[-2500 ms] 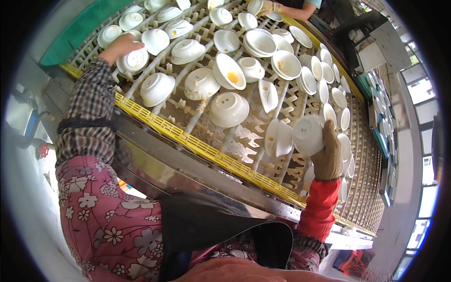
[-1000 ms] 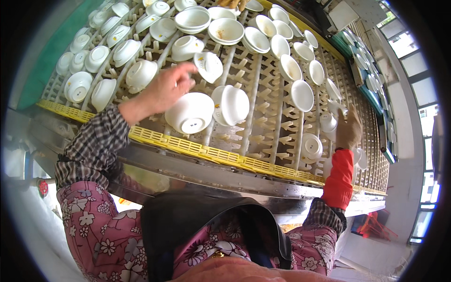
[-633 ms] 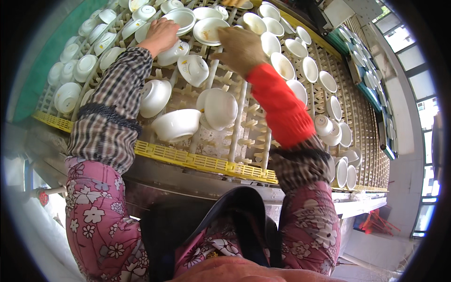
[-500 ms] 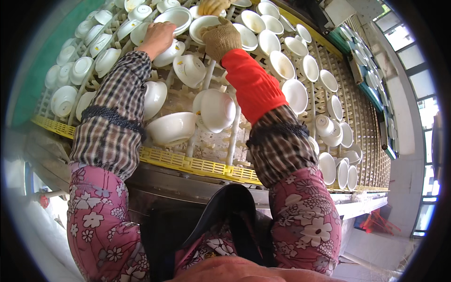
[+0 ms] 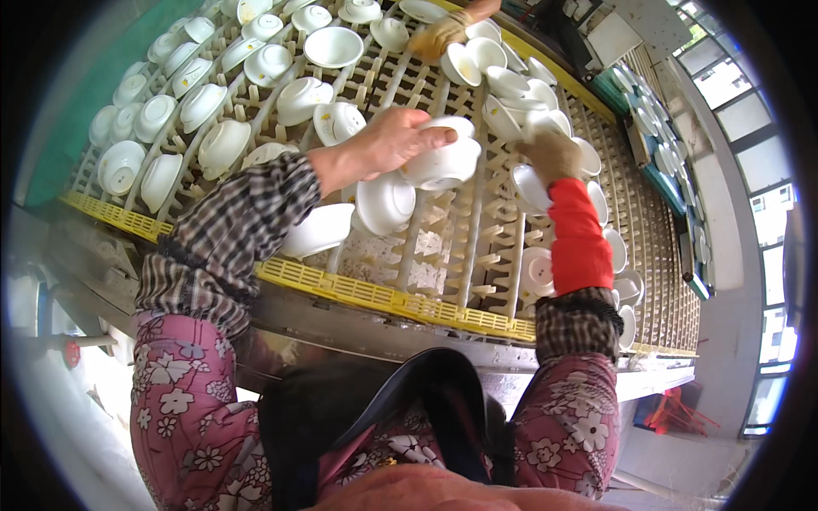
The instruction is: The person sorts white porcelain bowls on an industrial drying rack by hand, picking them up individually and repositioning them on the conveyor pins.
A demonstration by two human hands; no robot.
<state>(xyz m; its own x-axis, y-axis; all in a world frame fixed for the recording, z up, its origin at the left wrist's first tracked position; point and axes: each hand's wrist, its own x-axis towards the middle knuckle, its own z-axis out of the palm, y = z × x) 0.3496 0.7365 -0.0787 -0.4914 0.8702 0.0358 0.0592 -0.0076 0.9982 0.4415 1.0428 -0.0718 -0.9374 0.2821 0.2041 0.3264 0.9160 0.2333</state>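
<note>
The bare left hand [image 5: 383,145] has its grip closed on a white bowl [image 5: 443,168] at four o'clock. At the bowl's three o'clock, the gloved right hand [image 5: 552,155], grip unclear, is among white dishes [image 5: 503,117] on a pronged rack [image 5: 477,234].

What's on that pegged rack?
Many white bowls at various tilts. The pegged rack shows between them; parts beneath the bowls and behind the left hand and right hand are covered.

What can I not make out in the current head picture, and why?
In the head view:
Right hand: blurred; its grip is unclear.
Bowl in left hand: partly covered by the thumb.
Co-worker's body: cut off by top edge; only gloved hand and arm show.
Dishes at far right: too small for detail.
</note>
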